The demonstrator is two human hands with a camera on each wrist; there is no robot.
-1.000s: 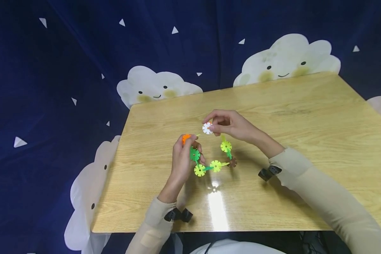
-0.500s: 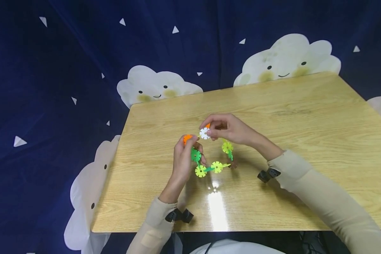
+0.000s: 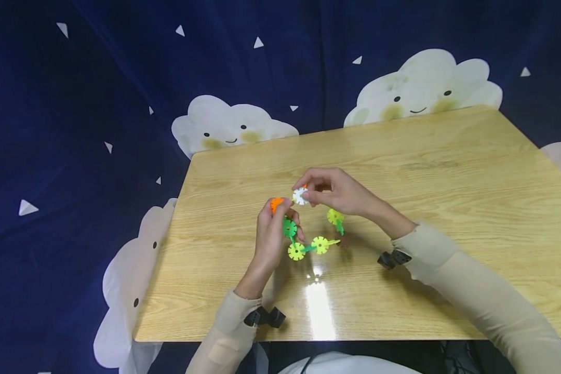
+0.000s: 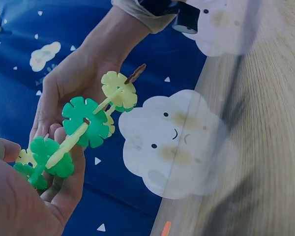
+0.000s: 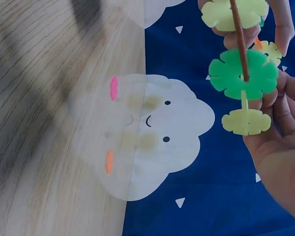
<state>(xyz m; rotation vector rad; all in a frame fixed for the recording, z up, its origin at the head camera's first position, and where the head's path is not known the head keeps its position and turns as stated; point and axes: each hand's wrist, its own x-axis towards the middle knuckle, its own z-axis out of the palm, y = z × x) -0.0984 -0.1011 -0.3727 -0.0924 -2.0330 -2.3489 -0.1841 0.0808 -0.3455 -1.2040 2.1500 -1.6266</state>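
Note:
A chain of interlocking flower discs hangs in a loop between both hands above the table. My left hand (image 3: pixel 270 228) pinches its left end, by the orange disc (image 3: pixel 277 204). My right hand (image 3: pixel 338 192) pinches a white disc (image 3: pixel 301 196) between thumb and fingers, its edge right at a thin yellow piece by the left fingertips. A bit of orange shows behind the white disc. Below hang a green disc (image 3: pixel 289 227) and yellow discs (image 3: pixel 320 245). In the right wrist view a brown disc (image 5: pixel 240 39), edge-on, is slotted into a green one (image 5: pixel 221 73).
The wooden table (image 3: pixel 449 208) lies under both hands, with a bright light reflection near its front edge. A dark blue curtain (image 3: pixel 280 72) with white clouds and triangles stands behind and to the left. Each sleeve carries a black wrist camera (image 3: pixel 264 317).
My right hand has moved the white disc a little left and down, closing the gap to the left fingertips. The chain's left part has barely shifted.

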